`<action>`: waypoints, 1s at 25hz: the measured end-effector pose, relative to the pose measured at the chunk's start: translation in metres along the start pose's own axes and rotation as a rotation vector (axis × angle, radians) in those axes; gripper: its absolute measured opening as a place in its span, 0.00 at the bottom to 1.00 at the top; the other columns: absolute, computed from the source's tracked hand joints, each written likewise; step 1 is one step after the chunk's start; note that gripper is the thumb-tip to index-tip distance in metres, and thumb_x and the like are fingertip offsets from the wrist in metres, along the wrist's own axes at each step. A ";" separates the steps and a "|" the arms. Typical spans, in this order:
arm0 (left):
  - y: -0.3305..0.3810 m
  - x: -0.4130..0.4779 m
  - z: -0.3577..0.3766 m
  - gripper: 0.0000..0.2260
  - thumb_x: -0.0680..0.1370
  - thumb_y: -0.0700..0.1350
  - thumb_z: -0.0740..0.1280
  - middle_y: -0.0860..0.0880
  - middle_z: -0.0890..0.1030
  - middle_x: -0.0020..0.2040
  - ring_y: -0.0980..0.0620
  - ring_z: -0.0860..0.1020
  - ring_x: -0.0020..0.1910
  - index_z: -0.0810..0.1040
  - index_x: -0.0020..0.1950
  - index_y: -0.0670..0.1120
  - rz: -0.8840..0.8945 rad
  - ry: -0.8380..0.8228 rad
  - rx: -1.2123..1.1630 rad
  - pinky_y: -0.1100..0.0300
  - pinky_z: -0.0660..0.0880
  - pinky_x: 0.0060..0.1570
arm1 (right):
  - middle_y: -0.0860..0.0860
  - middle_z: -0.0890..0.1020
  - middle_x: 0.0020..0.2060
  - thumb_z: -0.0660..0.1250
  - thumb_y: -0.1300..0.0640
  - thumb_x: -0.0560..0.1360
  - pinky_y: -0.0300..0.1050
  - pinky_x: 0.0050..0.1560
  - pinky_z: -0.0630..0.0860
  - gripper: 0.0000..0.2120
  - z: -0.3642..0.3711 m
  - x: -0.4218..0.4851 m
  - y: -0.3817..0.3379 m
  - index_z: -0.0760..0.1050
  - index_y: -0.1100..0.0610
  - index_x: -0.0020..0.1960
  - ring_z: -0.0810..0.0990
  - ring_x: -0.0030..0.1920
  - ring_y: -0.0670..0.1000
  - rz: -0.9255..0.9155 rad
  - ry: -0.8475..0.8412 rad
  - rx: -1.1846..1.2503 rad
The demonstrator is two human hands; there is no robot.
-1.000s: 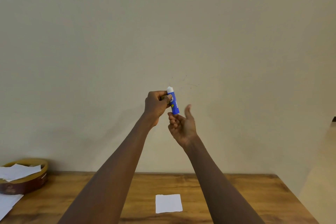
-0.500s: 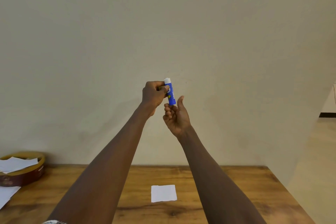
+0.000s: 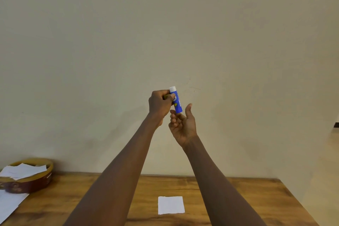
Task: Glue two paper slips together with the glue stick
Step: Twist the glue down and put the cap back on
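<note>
Glue stick, blue with a white end up, is raised before the wall, well above the table. Left hand grips its upper body, fingers curled tight. Right hand is loosely open beneath, fingertips at its lower end. One paper slip lies on the table.

Wooden table: paper slip, tin.

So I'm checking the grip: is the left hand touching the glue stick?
Touching. The head view shows the left hand wrapped around the glue stick, fingers on its blue barrel.
</note>
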State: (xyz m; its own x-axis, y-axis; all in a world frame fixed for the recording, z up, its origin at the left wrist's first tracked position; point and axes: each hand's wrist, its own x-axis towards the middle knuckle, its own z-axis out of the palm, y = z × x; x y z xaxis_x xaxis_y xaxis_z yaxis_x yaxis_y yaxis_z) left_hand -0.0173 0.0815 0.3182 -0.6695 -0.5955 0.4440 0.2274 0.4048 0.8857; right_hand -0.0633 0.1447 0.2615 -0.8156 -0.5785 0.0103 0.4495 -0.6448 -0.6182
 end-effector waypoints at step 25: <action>-0.004 0.001 -0.001 0.09 0.75 0.37 0.63 0.35 0.80 0.50 0.36 0.78 0.50 0.76 0.53 0.34 -0.021 0.003 0.043 0.41 0.75 0.57 | 0.51 0.76 0.18 0.55 0.44 0.76 0.30 0.19 0.69 0.23 -0.004 -0.002 0.002 0.74 0.64 0.42 0.70 0.17 0.44 0.117 0.063 0.004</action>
State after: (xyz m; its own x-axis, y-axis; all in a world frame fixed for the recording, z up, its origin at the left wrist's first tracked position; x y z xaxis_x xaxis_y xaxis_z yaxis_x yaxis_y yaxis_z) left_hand -0.0180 0.0785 0.3157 -0.6717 -0.6065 0.4255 0.1826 0.4211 0.8885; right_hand -0.0623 0.1462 0.2574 -0.7789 -0.6172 -0.1108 0.5440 -0.5772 -0.6090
